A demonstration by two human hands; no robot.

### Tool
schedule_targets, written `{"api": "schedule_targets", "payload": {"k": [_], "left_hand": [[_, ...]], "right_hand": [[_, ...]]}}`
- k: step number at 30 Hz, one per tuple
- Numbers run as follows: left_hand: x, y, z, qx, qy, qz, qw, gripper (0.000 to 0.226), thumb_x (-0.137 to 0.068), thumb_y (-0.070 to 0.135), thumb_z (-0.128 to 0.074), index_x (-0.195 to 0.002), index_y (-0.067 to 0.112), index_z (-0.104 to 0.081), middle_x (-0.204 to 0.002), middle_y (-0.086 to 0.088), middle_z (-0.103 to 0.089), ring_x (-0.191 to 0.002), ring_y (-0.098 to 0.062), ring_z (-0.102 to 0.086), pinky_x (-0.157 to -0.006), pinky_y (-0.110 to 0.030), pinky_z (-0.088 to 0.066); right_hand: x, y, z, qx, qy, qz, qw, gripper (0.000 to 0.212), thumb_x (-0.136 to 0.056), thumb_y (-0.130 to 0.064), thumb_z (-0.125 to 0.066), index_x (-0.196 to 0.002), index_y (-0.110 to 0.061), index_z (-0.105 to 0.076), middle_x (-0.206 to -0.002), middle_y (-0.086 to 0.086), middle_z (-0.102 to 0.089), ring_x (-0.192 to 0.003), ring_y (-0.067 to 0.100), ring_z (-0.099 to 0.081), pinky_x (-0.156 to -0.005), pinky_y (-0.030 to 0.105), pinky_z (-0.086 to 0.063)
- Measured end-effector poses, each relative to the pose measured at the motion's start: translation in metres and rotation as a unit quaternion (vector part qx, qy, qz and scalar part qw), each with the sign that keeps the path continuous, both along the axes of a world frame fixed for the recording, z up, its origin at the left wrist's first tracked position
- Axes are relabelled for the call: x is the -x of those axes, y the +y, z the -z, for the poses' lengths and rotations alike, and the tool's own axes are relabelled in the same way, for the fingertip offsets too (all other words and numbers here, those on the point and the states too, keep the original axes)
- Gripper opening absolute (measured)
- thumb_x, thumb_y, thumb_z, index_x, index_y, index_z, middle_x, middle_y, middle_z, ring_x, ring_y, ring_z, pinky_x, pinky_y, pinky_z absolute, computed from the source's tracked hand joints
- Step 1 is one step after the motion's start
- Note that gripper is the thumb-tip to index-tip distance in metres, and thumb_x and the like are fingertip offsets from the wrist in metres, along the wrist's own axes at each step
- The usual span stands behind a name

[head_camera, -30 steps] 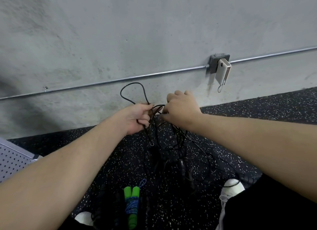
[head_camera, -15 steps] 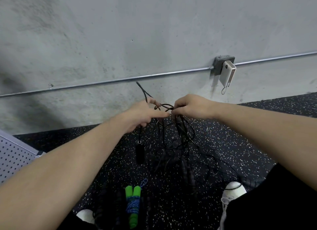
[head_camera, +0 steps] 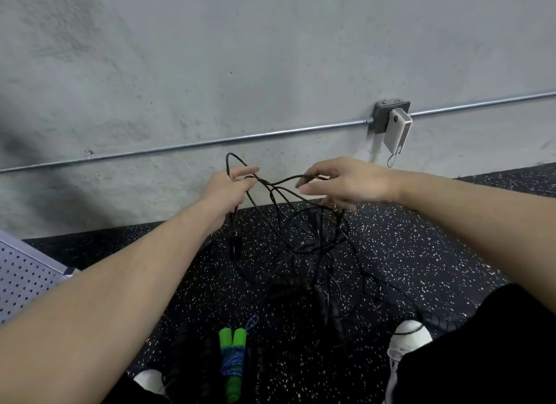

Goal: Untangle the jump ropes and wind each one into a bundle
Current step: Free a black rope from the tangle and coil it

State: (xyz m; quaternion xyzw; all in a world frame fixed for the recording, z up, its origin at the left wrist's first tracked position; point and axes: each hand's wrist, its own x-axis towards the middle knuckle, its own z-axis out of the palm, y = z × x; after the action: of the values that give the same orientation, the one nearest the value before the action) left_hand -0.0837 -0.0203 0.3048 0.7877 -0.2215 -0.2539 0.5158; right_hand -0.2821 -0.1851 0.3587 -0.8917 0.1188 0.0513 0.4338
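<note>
left hand (head_camera: 230,190): grip held round black rope (head_camera: 272,186) | right hand (head_camera: 340,182): grip wide, strands draped over fingers | tangle (head_camera: 313,247) hung below and between both grips, nearer the right | strands run grip to grip

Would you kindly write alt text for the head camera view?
Two bare hands hold a tangle of black jump ropes above a speckled floor: the left hand grips strands, the right hand spreads them. A wound green-handled rope lies below.
</note>
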Motion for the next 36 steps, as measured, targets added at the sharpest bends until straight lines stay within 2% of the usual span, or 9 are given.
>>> {"api": "schedule_targets", "payload": {"k": [7, 11, 14, 18, 22, 26, 31, 34, 36], "left_hand": [[-0.005, 0.012, 0.000, 0.024, 0.057, -0.083, 0.995, 0.040, -0.083, 0.021, -0.083, -0.115, 0.019, -0.059, -0.101, -0.001, -0.066, -0.070, -0.009, -0.052, -0.044, -0.019, -0.041], [-0.005, 0.011, 0.002, -0.012, -0.029, -0.041, 0.999, 0.037, -0.081, 0.022, -0.086, -0.111, 0.021, -0.065, -0.124, -0.009, -0.065, -0.092, -0.018, -0.062, -0.069, -0.035, -0.052], [0.000, 0.009, -0.003, -0.040, -0.103, 0.019, 0.994, 0.030, -0.085, 0.025, -0.083, -0.113, 0.025, -0.073, -0.129, 0.000, -0.066, -0.115, -0.020, -0.062, -0.101, -0.036, -0.047], [0.005, 0.009, -0.009, -0.109, -0.218, 0.091, 0.966, 0.026, -0.094, 0.031, -0.072, -0.119, 0.024, -0.075, -0.093, 0.019, -0.067, -0.075, 0.000, -0.061, -0.064, -0.005, -0.043], [0.009, 0.008, -0.011, -0.125, -0.257, 0.116, 0.951, 0.023, -0.101, 0.034, -0.063, -0.119, 0.026, -0.075, -0.084, 0.020, -0.066, -0.040, 0.007, -0.050, -0.048, -0.011, -0.037], [0.020, 0.004, -0.014, -0.111, -0.237, 0.145, 0.954, 0.027, -0.102, 0.032, -0.060, -0.126, 0.023, -0.072, -0.093, 0.013, -0.071, -0.039, 0.008, -0.047, -0.046, -0.006, -0.034], [0.035, -0.002, -0.015, -0.096, -0.242, 0.176, 0.949, 0.027, -0.101, 0.032, -0.062, -0.125, 0.026, -0.073, -0.096, 0.023, -0.069, -0.069, -0.003, -0.066, -0.064, -0.017, -0.045], [0.036, -0.002, -0.015, -0.078, -0.224, 0.201, 0.950, 0.018, -0.099, 0.027, -0.066, -0.112, 0.035, -0.075, -0.077, 0.014, -0.072, -0.057, -0.008, -0.055, -0.053, -0.021, -0.039], [0.036, 0.001, -0.016, -0.067, -0.225, 0.209, 0.949, 0.015, -0.095, 0.030, -0.072, -0.100, 0.044, -0.073, -0.079, 0.011, -0.075, -0.057, -0.004, -0.057, -0.056, -0.022, -0.043]], "right_hand": [[0.012, -0.023, -0.007, -0.253, -0.043, -0.001, 0.967, 0.028, -0.094, -0.025, -0.049, -0.083, -0.001, -0.059, -0.066, 0.013, -0.053, -0.064, 0.031, -0.052, -0.078, 0.036, -0.053], [0.018, -0.031, -0.008, -0.074, 0.105, -0.025, 0.991, 0.037, -0.102, -0.053, -0.043, -0.096, -0.032, -0.072, -0.049, 0.000, -0.034, -0.049, 0.021, -0.033, -0.071, 0.040, -0.049], [0.017, -0.031, -0.014, -0.078, 0.077, -0.006, 0.994, 0.025, -0.103, -0.038, -0.049, -0.117, -0.028, -0.068, -0.053, 0.002, -0.041, -0.048, 0.016, -0.039, -0.058, 0.025, -0.049], [0.020, -0.036, -0.010, -0.298, 0.038, -0.014, 0.954, 0.012, -0.093, -0.016, -0.052, -0.090, -0.007, -0.058, -0.069, 0.005, -0.048, -0.061, 0.017, -0.042, -0.061, 0.029, -0.040], [0.019, -0.037, -0.012, -0.135, 0.096, -0.021, 0.986, 0.034, -0.097, -0.038, -0.045, -0.081, -0.009, -0.052, -0.057, 0.001, -0.035, -0.052, 0.018, -0.029, -0.061, 0.036, -0.031], [0.013, -0.021, -0.017, -0.097, 0.214, -0.006, 0.972, 0.043, -0.098, -0.055, -0.048, -0.124, -0.022, -0.058, -0.071, 0.007, -0.065, -0.062, 0.019, -0.061, -0.066, 0.031, -0.052], [-0.007, 0.005, -0.005, -0.139, 0.198, 0.046, 0.969, 0.036, -0.097, -0.034, -0.063, -0.124, -0.010, -0.060, -0.085, 0.007, -0.069, -0.068, 0.017, -0.067, -0.071, 0.032, -0.060], [-0.020, 0.018, -0.004, -0.108, 0.159, 0.099, 0.976, 0.037, -0.100, -0.033, -0.059, -0.130, -0.013, -0.060, -0.096, 0.007, -0.069, -0.068, 0.018, -0.065, -0.052, 0.019, -0.045], [-0.025, 0.017, -0.003, -0.040, 0.121, 0.130, 0.983, 0.036, -0.098, -0.043, -0.059, -0.128, -0.023, -0.065, -0.064, -0.003, -0.061, -0.049, 0.015, -0.056, -0.042, 0.020, -0.030]]}}
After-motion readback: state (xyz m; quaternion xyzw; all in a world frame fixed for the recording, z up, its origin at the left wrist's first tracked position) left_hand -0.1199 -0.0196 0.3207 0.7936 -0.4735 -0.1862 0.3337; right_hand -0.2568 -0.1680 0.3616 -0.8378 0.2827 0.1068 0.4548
